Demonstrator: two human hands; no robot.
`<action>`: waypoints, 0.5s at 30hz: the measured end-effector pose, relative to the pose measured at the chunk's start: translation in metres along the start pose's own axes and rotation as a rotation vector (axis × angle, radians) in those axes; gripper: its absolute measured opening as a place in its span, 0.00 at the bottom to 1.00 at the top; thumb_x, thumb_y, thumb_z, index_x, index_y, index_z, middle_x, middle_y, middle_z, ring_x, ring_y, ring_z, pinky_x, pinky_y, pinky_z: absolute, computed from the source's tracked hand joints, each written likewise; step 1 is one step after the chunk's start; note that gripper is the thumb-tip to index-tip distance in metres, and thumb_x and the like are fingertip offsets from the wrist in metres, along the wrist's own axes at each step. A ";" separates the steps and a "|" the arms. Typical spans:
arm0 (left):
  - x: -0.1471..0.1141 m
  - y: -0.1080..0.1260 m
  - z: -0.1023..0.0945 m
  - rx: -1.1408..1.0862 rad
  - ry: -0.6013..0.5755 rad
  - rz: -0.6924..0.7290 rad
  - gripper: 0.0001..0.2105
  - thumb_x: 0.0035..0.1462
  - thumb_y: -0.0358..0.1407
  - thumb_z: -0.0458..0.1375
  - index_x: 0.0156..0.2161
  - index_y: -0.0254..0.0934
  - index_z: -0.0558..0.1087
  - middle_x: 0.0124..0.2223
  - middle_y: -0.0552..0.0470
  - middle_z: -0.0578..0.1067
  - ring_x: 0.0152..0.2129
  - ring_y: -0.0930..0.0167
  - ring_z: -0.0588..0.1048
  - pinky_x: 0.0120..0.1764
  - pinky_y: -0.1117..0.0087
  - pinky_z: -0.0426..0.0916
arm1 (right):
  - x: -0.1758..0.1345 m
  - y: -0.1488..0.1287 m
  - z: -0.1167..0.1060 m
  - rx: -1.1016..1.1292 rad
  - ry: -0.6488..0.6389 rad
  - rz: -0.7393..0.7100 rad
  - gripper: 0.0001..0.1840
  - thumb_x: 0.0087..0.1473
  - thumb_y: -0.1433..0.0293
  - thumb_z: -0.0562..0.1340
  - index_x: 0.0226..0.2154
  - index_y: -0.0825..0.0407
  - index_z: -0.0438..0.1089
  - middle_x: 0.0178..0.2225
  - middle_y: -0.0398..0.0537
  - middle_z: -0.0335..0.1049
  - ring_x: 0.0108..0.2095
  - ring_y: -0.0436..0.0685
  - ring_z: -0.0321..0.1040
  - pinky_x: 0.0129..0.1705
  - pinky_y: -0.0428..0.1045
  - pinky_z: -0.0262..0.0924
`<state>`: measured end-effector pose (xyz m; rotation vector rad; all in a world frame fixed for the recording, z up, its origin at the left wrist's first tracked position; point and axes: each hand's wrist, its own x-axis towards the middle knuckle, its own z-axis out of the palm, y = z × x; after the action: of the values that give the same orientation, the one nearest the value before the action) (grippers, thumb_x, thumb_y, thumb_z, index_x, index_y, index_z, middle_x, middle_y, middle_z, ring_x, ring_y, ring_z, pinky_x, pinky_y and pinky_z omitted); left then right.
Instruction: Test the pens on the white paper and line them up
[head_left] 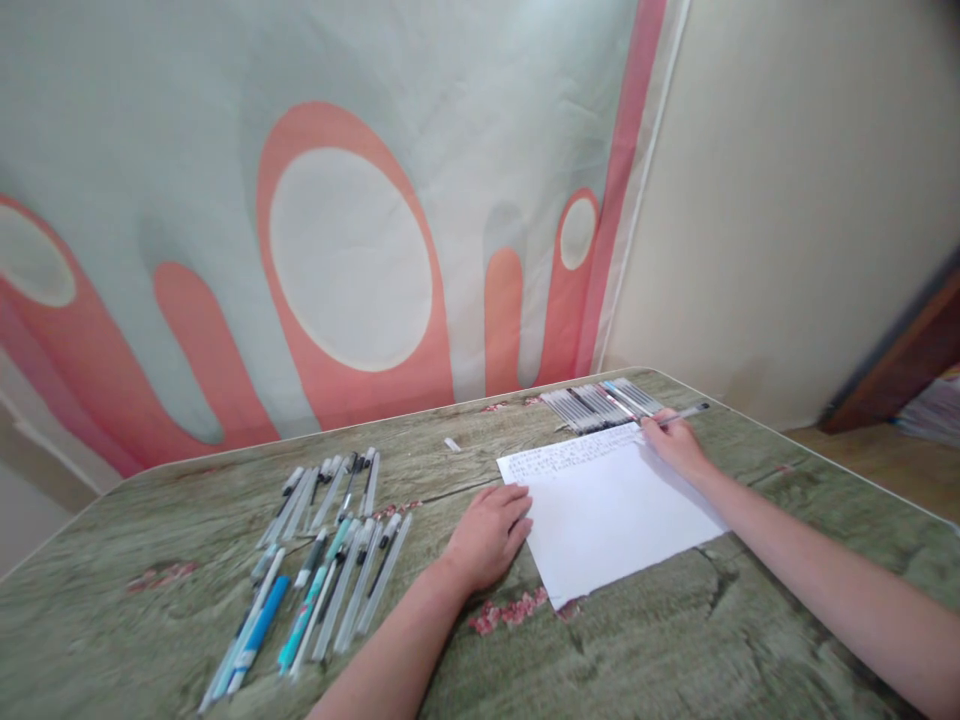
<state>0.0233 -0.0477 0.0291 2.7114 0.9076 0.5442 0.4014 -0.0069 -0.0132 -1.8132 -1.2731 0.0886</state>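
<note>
A white sheet of paper (611,530) lies on the table, with lines of small handwriting across its top part. My right hand (675,440) is closed around a pen (686,411) at the sheet's upper right corner, and the pen's back end points right. Resting flat at the left edge of the sheet is my left hand (491,532), its fingers stretched onto the paper and nothing in it. Just beyond the sheet lies a row of thin pen refills (577,408), close to my right hand.
Several clear pen barrels (352,590) and coloured pens, one a blue pen (259,628), lie at the left of the wood-patterned table (645,660). A small white piece (451,445) sits near the back edge. A patterned hanging (360,250) covers the wall behind.
</note>
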 end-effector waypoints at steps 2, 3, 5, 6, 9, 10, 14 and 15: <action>-0.001 0.001 0.001 0.004 0.000 -0.008 0.16 0.59 0.37 0.44 0.50 0.39 0.66 0.52 0.49 0.68 0.50 0.69 0.63 0.54 0.62 0.54 | -0.002 -0.009 0.000 0.008 -0.007 -0.058 0.14 0.48 0.58 0.54 0.28 0.51 0.64 0.19 0.43 0.64 0.21 0.52 0.60 0.24 0.46 0.52; -0.002 0.001 0.001 0.007 0.001 -0.014 0.16 0.59 0.37 0.44 0.50 0.40 0.66 0.52 0.49 0.68 0.50 0.69 0.63 0.54 0.62 0.54 | -0.003 -0.017 0.002 0.048 -0.048 -0.107 0.15 0.48 0.57 0.54 0.29 0.51 0.65 0.22 0.45 0.66 0.23 0.52 0.61 0.25 0.47 0.54; -0.003 0.001 0.002 0.012 0.000 -0.014 0.16 0.58 0.37 0.45 0.50 0.40 0.66 0.51 0.49 0.68 0.49 0.69 0.64 0.54 0.63 0.54 | -0.006 -0.037 0.007 0.161 -0.164 -0.179 0.17 0.49 0.56 0.53 0.33 0.52 0.66 0.26 0.47 0.67 0.25 0.53 0.63 0.28 0.47 0.57; -0.003 0.001 0.003 0.013 0.001 -0.009 0.16 0.58 0.37 0.45 0.49 0.40 0.66 0.51 0.49 0.68 0.49 0.69 0.64 0.54 0.63 0.54 | -0.009 -0.051 0.012 0.212 -0.237 -0.205 0.18 0.50 0.56 0.53 0.35 0.52 0.66 0.26 0.47 0.68 0.26 0.54 0.64 0.29 0.48 0.58; -0.004 0.001 0.003 0.005 0.022 0.012 0.15 0.58 0.37 0.45 0.48 0.38 0.67 0.50 0.48 0.69 0.49 0.69 0.64 0.53 0.64 0.56 | -0.020 -0.100 0.031 0.302 -0.443 -0.310 0.19 0.52 0.56 0.52 0.37 0.51 0.67 0.26 0.47 0.70 0.27 0.54 0.66 0.33 0.49 0.60; -0.005 0.002 0.003 -0.003 0.035 0.013 0.15 0.58 0.36 0.45 0.48 0.38 0.67 0.50 0.48 0.69 0.48 0.69 0.65 0.52 0.64 0.57 | -0.024 -0.118 0.040 0.324 -0.494 -0.338 0.19 0.52 0.56 0.52 0.38 0.51 0.67 0.27 0.47 0.70 0.29 0.54 0.67 0.34 0.49 0.61; -0.005 0.001 0.003 -0.029 0.106 -0.060 0.14 0.58 0.35 0.44 0.44 0.37 0.69 0.44 0.47 0.72 0.42 0.69 0.68 0.48 0.67 0.61 | -0.039 -0.187 0.089 0.341 -0.644 -0.603 0.15 0.52 0.61 0.55 0.39 0.50 0.68 0.35 0.49 0.72 0.35 0.56 0.68 0.39 0.50 0.60; -0.005 0.000 0.003 -0.023 0.125 -0.099 0.14 0.58 0.34 0.43 0.43 0.37 0.70 0.43 0.47 0.72 0.41 0.69 0.69 0.46 0.67 0.62 | -0.042 -0.203 0.104 0.359 -0.640 -0.660 0.14 0.52 0.62 0.55 0.38 0.50 0.69 0.35 0.49 0.72 0.34 0.56 0.68 0.37 0.50 0.60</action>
<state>0.0210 -0.0514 0.0252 2.6194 1.0535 0.7050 0.1827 0.0388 0.0471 -1.0100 -2.0900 0.5218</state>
